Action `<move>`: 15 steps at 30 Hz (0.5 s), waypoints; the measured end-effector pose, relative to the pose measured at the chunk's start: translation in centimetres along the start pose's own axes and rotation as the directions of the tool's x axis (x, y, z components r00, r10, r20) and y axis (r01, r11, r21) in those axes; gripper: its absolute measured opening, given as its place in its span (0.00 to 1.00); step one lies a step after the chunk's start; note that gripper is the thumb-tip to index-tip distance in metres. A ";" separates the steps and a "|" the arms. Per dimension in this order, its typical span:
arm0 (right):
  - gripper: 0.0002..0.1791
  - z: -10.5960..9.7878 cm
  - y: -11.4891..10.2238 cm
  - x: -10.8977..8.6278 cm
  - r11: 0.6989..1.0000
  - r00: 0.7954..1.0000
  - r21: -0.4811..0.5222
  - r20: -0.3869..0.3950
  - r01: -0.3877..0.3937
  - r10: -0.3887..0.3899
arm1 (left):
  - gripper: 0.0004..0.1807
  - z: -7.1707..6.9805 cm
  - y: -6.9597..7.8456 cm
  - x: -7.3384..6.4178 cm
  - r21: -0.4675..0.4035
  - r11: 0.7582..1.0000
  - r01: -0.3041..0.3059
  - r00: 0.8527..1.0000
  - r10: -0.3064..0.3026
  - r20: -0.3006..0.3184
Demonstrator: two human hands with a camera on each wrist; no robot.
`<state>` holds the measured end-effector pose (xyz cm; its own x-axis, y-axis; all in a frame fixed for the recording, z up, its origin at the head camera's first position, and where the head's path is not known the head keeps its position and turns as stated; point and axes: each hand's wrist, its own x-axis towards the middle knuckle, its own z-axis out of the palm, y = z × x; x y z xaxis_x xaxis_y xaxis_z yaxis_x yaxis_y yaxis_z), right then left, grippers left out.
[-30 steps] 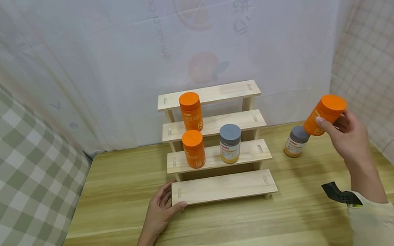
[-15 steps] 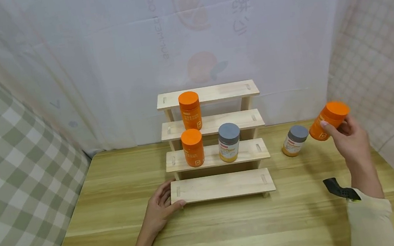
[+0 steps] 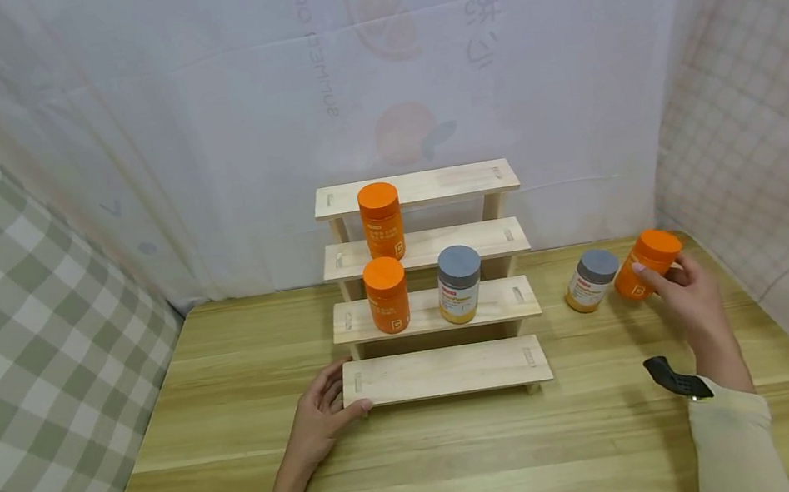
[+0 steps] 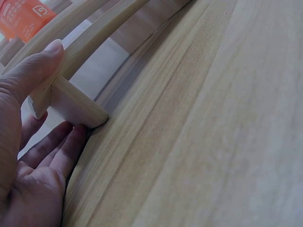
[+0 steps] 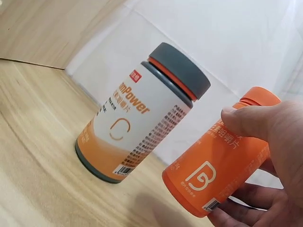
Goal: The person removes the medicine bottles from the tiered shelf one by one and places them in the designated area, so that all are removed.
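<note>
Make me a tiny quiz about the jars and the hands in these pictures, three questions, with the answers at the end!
1. True or false: the left hand touches the lowest step of the wooden stand.

2. How many grey-lidded jars show in the head view?

3. Fill in: the right hand holds a jar with a lid coloured ____.

Key:
1. True.
2. Two: one on the wooden stand, one on the table.
3. Orange.
</note>
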<state>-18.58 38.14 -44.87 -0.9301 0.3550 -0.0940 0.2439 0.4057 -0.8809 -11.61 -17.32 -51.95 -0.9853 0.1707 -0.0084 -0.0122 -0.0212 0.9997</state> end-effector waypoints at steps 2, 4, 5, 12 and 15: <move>0.41 0.0 0.2 0.1 0.999 1.000 -0.031 0.007 -0.013 0.013 | 0.44 0.0 0.0 0.0 0.000 1.000 -0.001 1.000 0.001 0.001; 0.42 0.0 0.4 0.2 0.999 0.999 -0.046 0.023 -0.027 0.028 | 0.44 0.0 0.0 0.1 0.001 1.000 0.000 1.000 0.000 0.000; 0.43 0.0 0.5 0.3 0.998 0.999 -0.049 0.033 -0.029 0.031 | 0.44 0.1 0.0 0.1 0.002 1.000 0.000 1.000 0.000 0.001; 0.47 0.0 1.3 0.4 0.996 0.993 -0.073 0.106 -0.043 0.051 | 0.44 0.1 0.0 0.1 0.003 1.000 0.007 1.000 -0.007 -0.003; 0.46 0.0 1.5 0.4 0.997 0.991 -0.059 0.122 -0.051 0.058 | 0.44 0.1 0.0 0.1 0.006 1.000 0.006 1.000 -0.006 -0.003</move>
<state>-18.55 38.92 -46.20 -0.9411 0.2723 -0.2006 0.3065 0.4362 -0.8460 -11.73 -17.24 -51.92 -0.9858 0.1675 -0.0141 -0.0168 -0.0146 0.9998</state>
